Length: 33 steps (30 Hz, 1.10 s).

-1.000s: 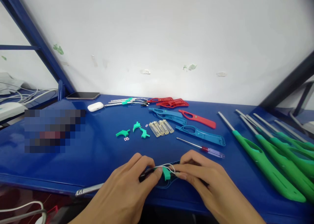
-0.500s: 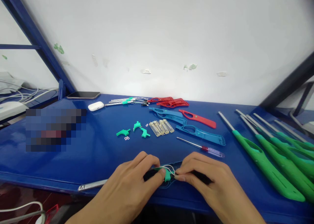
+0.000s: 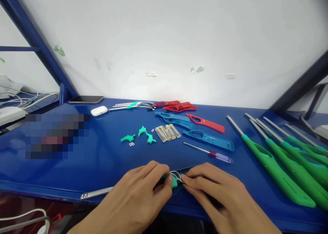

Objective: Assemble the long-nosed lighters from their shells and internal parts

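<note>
My left hand (image 3: pixel 146 186) pinches the green plastic trigger (image 3: pixel 175 182); my right hand (image 3: pixel 217 186), seemingly pinching thin white wires (image 3: pixel 176 172), has edged nearer it, perhaps steadying them.

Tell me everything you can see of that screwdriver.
The screwdriver lies on the blue tabletop, between the right hand and a blue shell half, touching neither. It has a slim, metallic-looking shaft pointing left, a red collar and a see-through, plastic-looking handle. The tip's shape is unclear.
</note>
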Available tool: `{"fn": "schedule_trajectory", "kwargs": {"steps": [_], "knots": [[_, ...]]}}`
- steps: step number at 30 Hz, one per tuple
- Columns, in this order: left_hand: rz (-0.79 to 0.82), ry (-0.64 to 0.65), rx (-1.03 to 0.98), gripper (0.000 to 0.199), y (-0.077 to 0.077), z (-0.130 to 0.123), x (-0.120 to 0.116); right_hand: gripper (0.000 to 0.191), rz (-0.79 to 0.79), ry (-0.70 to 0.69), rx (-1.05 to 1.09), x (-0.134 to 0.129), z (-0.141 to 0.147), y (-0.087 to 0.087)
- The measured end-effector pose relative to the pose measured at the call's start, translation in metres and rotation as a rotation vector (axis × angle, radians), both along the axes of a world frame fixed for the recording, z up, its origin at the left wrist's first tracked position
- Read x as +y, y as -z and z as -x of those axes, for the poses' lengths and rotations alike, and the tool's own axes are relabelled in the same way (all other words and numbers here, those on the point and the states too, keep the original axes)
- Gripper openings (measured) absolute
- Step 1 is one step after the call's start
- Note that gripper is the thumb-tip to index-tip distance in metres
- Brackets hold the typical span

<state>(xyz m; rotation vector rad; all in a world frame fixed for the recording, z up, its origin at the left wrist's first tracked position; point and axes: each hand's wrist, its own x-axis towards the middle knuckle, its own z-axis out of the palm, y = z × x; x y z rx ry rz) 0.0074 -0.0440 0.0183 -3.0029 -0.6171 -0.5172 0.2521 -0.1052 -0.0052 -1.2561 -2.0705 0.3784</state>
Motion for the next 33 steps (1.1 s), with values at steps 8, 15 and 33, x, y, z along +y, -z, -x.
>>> {"fn": "schedule_trajectory", "kwargs": {"steps": [8, 15, 33], "knots": [[0.079, -0.054, -0.159, 0.025, 0.007, -0.005, -0.001, 0.018, 0.054, -0.006, 0.002, -0.002, 0.000, -0.001], [0.147, -0.071, -0.218, 0.020, 0.014, -0.005, -0.001, 0.021, 0.123, -0.016, 0.025, -0.001, -0.001, -0.002], [0.104, -0.095, -0.208, 0.027, 0.016, 0.002, 0.000, 0.028, 0.100, 0.047, 0.017, 0.003, -0.007, 0.002]]}}
